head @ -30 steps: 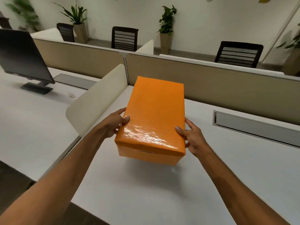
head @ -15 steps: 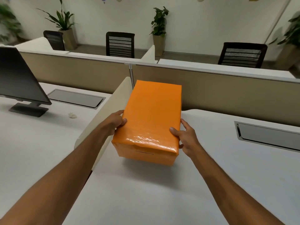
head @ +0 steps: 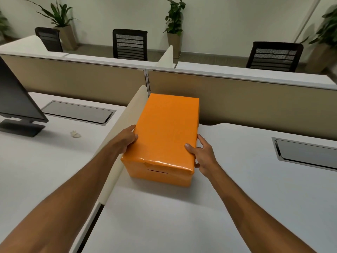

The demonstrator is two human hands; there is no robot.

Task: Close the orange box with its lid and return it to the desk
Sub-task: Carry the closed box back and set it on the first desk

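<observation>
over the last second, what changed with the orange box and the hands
The orange box, lid already on, went from being held above the desk to resting on it, further back beside the cream divider and close to the partition. The left hand and right hand kept hold of its sides throughout. The monitor and crumpled paper were not touched.

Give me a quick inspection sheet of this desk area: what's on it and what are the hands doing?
Surface: white desk, mostly bare.
Job's things: orange box, lid on, resting on the desk beside the cream divider.
Clutter: crumpled paper scrap on the neighbouring desk.
Hands: left hand and right hand grip the box's sides.
Cables: nothing seen; closed cable hatch.
Surroundings: monitor, beige partition, chairs, potted plants.
</observation>
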